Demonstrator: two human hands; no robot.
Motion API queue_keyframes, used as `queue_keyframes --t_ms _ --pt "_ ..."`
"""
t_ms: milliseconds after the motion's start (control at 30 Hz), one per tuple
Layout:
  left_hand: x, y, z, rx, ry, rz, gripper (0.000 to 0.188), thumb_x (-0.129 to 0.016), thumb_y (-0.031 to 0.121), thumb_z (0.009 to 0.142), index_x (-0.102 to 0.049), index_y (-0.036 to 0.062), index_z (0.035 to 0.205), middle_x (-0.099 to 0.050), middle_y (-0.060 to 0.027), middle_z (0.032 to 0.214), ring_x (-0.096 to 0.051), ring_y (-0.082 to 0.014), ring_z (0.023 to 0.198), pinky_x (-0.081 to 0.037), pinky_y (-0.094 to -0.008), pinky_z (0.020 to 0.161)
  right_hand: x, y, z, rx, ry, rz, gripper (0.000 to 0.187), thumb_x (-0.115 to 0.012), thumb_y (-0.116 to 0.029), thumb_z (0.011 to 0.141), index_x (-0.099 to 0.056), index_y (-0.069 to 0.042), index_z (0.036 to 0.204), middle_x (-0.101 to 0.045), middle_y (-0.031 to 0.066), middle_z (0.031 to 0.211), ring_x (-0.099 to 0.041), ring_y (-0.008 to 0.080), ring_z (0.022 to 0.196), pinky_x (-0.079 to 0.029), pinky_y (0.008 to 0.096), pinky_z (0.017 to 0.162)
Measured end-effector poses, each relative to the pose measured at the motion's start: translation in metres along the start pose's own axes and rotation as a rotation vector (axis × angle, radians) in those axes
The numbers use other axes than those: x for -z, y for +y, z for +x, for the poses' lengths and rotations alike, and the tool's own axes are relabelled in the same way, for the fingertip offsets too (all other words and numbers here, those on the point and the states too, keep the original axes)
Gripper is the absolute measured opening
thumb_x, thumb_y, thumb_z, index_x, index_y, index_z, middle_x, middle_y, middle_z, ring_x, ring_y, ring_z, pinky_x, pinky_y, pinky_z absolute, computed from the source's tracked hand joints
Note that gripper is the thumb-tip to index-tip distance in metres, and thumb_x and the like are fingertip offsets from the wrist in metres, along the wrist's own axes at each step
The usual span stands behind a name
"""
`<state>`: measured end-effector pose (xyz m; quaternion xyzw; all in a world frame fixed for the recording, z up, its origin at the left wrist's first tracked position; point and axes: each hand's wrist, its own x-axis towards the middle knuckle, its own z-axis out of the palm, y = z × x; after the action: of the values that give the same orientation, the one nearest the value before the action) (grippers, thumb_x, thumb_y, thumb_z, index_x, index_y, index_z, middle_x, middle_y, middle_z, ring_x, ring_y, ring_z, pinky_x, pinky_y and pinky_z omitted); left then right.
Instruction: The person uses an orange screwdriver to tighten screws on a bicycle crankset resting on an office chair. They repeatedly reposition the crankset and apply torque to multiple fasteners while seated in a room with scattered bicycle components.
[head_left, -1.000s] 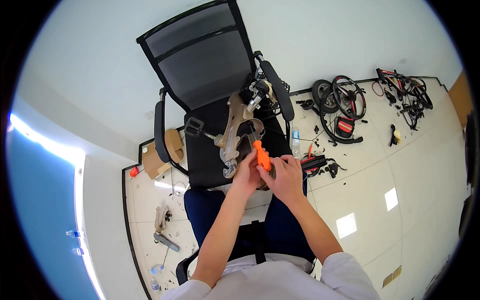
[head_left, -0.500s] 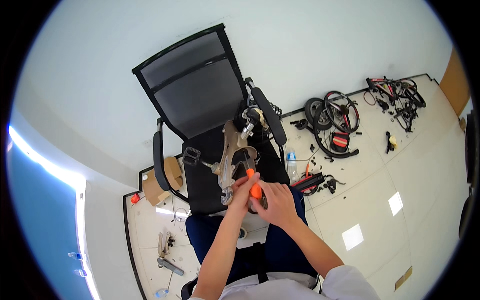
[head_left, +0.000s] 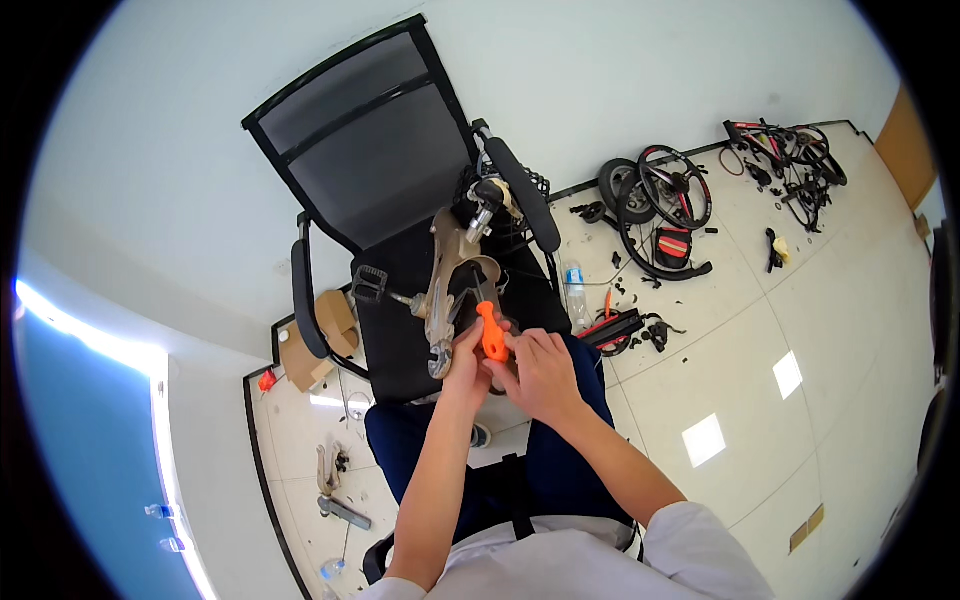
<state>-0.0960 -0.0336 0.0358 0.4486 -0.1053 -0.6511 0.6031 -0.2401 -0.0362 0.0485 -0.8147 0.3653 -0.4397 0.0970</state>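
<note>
A screwdriver with an orange handle (head_left: 491, 336) points away from me, its shaft running toward the curved part of a worn, beige metal bicycle frame piece (head_left: 441, 285). My left hand (head_left: 466, 372) is closed around the handle from the left, partly behind it. At the handle's near end, my right hand (head_left: 541, 376) grips with bent fingers. The frame piece lies on the black seat of an office chair (head_left: 375, 325), with a black pedal (head_left: 370, 283) sticking out to its left. The screwdriver's tip is hard to make out, and my hands hide the area under the handle.
The chair's right armrest (head_left: 523, 195) rises beside the frame piece. Bicycle wheels (head_left: 675, 187) and small parts lie on the right floor, near a plastic bottle (head_left: 576, 297). On the left are a cardboard box (head_left: 312, 345) and metal parts (head_left: 343, 512).
The chair, frame piece and hands appear higher and slightly left in the picture. More of the orange handle shows between my hands, which still grip the screwdriver.
</note>
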Motion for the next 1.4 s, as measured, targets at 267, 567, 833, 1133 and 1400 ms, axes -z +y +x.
queue_keyframes --t_ms 267,567,833,1133,1400 --pt "0.007 0.001 0.018 0.046 0.121 0.024 0.026 -0.066 0.023 0.091 -0.062 0.0071 0.111 -0.063 -0.0045 0.098 -0.059 -0.0187 0.094 -0.048 -0.0323 0.083 -0.001 0.001 -0.003 -0.066 -0.082 -0.031 0.033 -0.075 -0.033 0.080 -0.062 -0.003 0.077 -0.061 0.0089 0.076 -0.057 0.0242 0.080 -0.043 0.0357 0.068" --pt "0.001 -0.002 0.000 0.037 -0.119 -0.206 0.035 -0.060 0.029 0.094 -0.060 0.0046 0.119 -0.065 -0.0075 0.111 -0.060 -0.0200 0.104 -0.049 -0.0376 0.092 0.000 0.002 0.003 -0.164 -0.043 0.072 0.035 -0.073 -0.036 0.081 -0.062 -0.004 0.075 -0.063 0.0065 0.069 -0.059 0.0253 0.078 -0.046 0.0370 0.069" --pt "-0.014 0.003 0.001 0.036 0.066 -0.142 0.036 -0.060 0.028 0.095 -0.059 0.0025 0.121 -0.066 -0.0088 0.111 -0.061 -0.0210 0.104 -0.050 -0.0367 0.094 0.001 0.002 0.008 -0.158 0.110 0.157 0.031 -0.075 -0.027 0.080 -0.060 -0.005 0.095 -0.064 0.0057 0.083 -0.059 0.0234 0.073 -0.048 0.0366 0.063" --pt "-0.018 -0.004 0.004 -0.001 0.121 -0.275 0.024 -0.065 0.024 0.092 -0.058 0.0085 0.109 -0.060 -0.0029 0.093 -0.058 -0.0139 0.084 -0.052 -0.0275 0.075 -0.011 0.002 0.009 0.075 -0.025 -0.014 0.031 -0.075 -0.019 0.074 -0.058 -0.005 0.095 -0.056 0.0046 0.078 -0.055 0.0209 0.070 -0.040 0.0329 0.066" --pt "0.017 -0.006 0.004 0.027 0.163 -0.053 0.032 -0.065 0.028 0.090 -0.060 0.0067 0.113 -0.060 -0.0021 0.091 -0.057 -0.0136 0.079 -0.047 -0.0254 0.067 0.004 0.005 0.013 0.006 -0.256 0.240 0.025 -0.077 -0.018 0.073 -0.061 -0.006 0.088 -0.059 0.0052 0.078 -0.059 0.0222 0.074 -0.044 0.0324 0.071"
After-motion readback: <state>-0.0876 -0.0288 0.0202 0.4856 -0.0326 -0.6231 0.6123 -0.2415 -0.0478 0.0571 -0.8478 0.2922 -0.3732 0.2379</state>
